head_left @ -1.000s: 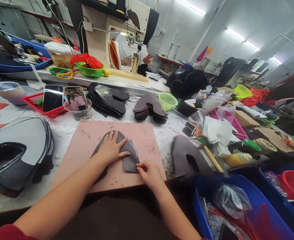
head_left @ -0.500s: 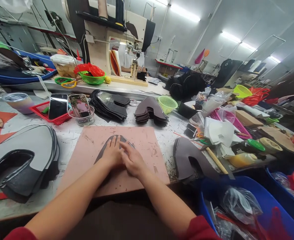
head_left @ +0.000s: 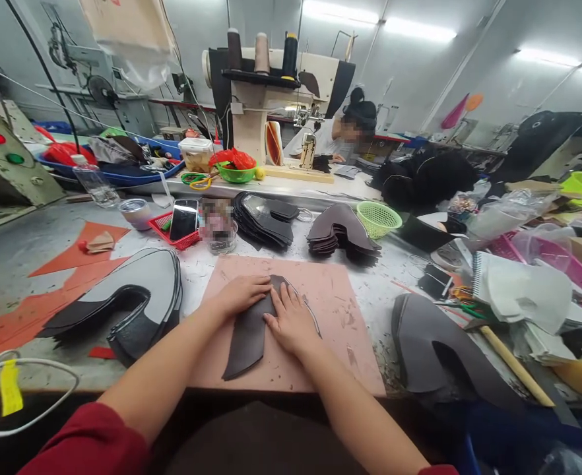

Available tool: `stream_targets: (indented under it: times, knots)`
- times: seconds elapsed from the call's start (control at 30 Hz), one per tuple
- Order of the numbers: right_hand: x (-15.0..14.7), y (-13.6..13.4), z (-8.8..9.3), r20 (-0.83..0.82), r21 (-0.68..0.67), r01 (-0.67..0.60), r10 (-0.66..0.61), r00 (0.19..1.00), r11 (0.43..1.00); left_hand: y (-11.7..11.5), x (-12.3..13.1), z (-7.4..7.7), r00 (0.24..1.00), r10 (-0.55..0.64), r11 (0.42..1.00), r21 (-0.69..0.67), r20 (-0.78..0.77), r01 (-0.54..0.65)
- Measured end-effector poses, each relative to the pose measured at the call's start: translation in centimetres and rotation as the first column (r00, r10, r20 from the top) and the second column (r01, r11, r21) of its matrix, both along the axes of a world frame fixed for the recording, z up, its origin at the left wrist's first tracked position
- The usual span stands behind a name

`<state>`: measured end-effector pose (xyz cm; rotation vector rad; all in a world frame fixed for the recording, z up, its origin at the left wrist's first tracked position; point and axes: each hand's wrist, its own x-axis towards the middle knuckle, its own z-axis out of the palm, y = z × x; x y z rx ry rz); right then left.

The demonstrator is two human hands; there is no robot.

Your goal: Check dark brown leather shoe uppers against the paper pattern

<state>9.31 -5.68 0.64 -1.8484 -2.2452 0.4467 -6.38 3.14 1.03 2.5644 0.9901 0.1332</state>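
Note:
A dark grey curved shoe-upper piece (head_left: 247, 340) with a pale line along its right edge lies on the pink board (head_left: 338, 310). My left hand (head_left: 244, 293) rests flat over its upper left edge, fingers stretched out. Spread fingers of my right hand (head_left: 293, 320) press flat on its right part, covering much of it. Both hands touch the piece without gripping it. Stacks of similar curved pieces surround the board: a grey-and-black stack (head_left: 168, 290) to the left, a black stack (head_left: 258, 224) and a dark grey stack (head_left: 338, 224) behind, and another grey stack (head_left: 414, 336) to the right.
Behind the board stand a red basket (head_left: 187, 241) with a phone, and a green basket (head_left: 377, 218). A sewing machine (head_left: 249, 105) rises at the back, with a person beyond it. At right lie a wooden-handled tool (head_left: 516, 366) and a notebook (head_left: 479, 277).
My view has turned left, so things appear further right. My hands have moved from overlapping on the piece to lying side by side. More of the piece's lower left part shows.

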Motion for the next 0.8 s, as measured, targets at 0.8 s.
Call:
stream_targets:
  times: [0.8]
  knots:
    - [6.0,-11.6,0.1,0.108,0.227,0.011,-0.037,0.993,0.974,-5.2,1.1,0.6,0.941,0.246,0.908,0.396,-0.234,-0.139]
